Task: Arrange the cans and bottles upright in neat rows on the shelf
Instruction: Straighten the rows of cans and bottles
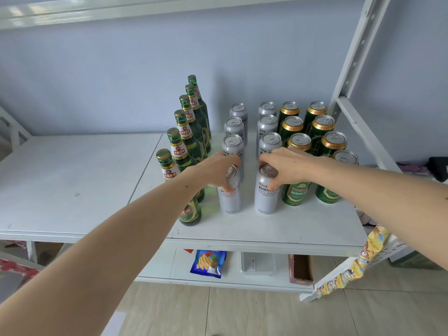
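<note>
Toward the front edge of the shelf (pixel 266 229), right half, both hands are down on the two frontmost silver cans. Left hand (pixel 218 169) grips the left silver can (pixel 229 192) from above, fingers curled over its rim and thumb on its label side; right hand (pixel 288 167) grips the right silver can (pixel 266 190) the same way, fingers over the lid and thumb on the wall. Both cans stand upright with their bases on the shelf, each at the head of its own column of silver cans running toward the back edge. Green bottles (pixel 180 139) form one upright file just left of the left hand; green cans (pixel 294 192) fill two columns just right of the right hand. Judgement: step in hand is squaring up the front pair, the last placed of the silver rows; task appears nearly done. The two silver columns stand apart from each other, a wider gap than between the green ones. Next move calls for small sideways nudges to align each can with those behind, then release without tipping the near neighbours.
</note>
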`<action>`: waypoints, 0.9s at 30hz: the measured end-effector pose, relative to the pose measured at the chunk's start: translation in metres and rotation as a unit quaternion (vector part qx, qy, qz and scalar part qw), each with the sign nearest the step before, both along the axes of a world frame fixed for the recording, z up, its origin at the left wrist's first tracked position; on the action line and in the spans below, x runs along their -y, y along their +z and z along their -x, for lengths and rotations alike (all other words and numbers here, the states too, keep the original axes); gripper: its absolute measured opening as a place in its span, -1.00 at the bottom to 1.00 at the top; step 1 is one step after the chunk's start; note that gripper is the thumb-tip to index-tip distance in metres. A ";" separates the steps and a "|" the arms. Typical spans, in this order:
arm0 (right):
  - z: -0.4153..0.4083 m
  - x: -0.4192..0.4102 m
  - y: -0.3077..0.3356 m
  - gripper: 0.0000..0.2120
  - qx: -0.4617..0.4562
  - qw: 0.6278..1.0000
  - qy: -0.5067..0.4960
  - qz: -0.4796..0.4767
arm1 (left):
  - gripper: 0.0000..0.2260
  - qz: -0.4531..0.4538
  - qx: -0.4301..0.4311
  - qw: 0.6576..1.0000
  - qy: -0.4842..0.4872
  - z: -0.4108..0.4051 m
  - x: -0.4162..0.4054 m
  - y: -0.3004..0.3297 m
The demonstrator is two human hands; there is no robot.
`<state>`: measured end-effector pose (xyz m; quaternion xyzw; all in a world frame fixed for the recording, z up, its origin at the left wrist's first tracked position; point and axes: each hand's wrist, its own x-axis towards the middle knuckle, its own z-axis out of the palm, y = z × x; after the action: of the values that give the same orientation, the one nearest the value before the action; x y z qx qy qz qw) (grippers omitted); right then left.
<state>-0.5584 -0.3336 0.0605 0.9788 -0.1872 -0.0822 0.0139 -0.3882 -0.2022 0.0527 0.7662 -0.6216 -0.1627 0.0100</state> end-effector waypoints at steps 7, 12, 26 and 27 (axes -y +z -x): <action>-0.001 -0.002 0.002 -0.41 -0.018 1.000 0.003 -0.008 | -0.42 -0.021 -0.005 1.000 -0.011 0.001 -0.001 0.002; 0.000 -0.002 -0.001 -0.41 -0.045 0.999 0.010 -0.005 | -0.41 -0.037 -0.005 0.999 -0.006 0.001 0.000 0.003; 0.002 -0.005 0.004 -0.39 -0.070 0.996 0.041 0.019 | -0.17 -0.080 0.000 0.997 0.014 0.006 0.001 0.011; 0.003 -0.004 0.004 -0.37 -0.074 0.996 0.043 0.014 | -0.15 -0.084 -0.004 0.996 0.018 0.007 0.002 0.014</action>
<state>-0.5612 -0.3295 0.0642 0.9768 -0.1450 -0.1509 0.0453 -0.3948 -0.2040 0.0669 0.7750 -0.5915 -0.2169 -0.0489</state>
